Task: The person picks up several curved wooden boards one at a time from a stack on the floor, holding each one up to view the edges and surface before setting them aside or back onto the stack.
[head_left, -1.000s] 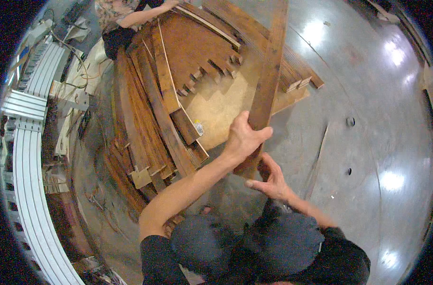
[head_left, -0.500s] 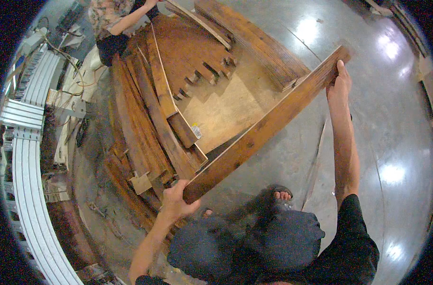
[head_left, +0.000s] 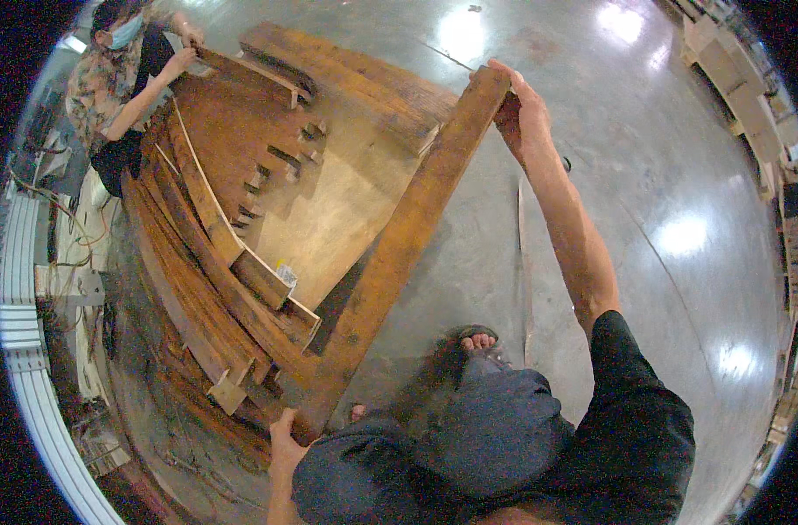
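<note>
Gray floor [head_left: 648, 328] borders stacked planks [head_left: 189, 289]; left grip [head_left: 286, 449] and right grip [head_left: 525, 115] hold one board [head_left: 407, 229].

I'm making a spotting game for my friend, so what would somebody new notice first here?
Probably the long brown plank slanting across the middle, with the left hand at its near end and the right hand at its far end. Left of it, brown planks with stepped ends lie on a pale board. At the upper left is another person wearing a face mask.
</note>
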The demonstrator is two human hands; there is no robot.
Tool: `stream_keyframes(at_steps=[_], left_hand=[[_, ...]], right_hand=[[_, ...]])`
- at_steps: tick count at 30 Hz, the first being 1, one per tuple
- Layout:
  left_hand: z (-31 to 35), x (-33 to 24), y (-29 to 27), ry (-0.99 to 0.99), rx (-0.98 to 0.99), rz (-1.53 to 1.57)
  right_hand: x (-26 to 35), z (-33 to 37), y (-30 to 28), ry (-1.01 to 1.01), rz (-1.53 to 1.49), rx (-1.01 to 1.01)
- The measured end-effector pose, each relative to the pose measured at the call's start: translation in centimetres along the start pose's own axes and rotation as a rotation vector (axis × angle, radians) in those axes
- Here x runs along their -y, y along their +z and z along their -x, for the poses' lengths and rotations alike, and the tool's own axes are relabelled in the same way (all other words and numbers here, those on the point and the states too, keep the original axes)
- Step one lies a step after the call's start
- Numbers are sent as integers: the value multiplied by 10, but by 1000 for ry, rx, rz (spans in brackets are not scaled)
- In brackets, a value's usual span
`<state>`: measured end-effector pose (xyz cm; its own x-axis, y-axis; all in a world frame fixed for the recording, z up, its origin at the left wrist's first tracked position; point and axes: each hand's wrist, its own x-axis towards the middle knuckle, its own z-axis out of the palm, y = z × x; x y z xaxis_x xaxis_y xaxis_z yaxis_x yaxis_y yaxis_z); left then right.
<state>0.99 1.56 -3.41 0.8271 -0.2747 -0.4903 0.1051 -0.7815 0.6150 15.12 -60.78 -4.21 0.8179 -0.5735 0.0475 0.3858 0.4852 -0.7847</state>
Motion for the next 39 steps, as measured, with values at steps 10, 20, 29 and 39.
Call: stream_keyframes(at_steps=[10,20,29,39], left_hand=[[6,52,5,70,-215,101],[-1,82,12,-101,-112,230],[5,28,23,-82,-183,304],[-103,-239,-14,665,-463,115]], right_hand=[[-8,5,1,-204,146,-110],[-4,12,22,-429,119,-309],[-3,6,17,-465,205,-369],[-81,161,120,-161,492,803]])
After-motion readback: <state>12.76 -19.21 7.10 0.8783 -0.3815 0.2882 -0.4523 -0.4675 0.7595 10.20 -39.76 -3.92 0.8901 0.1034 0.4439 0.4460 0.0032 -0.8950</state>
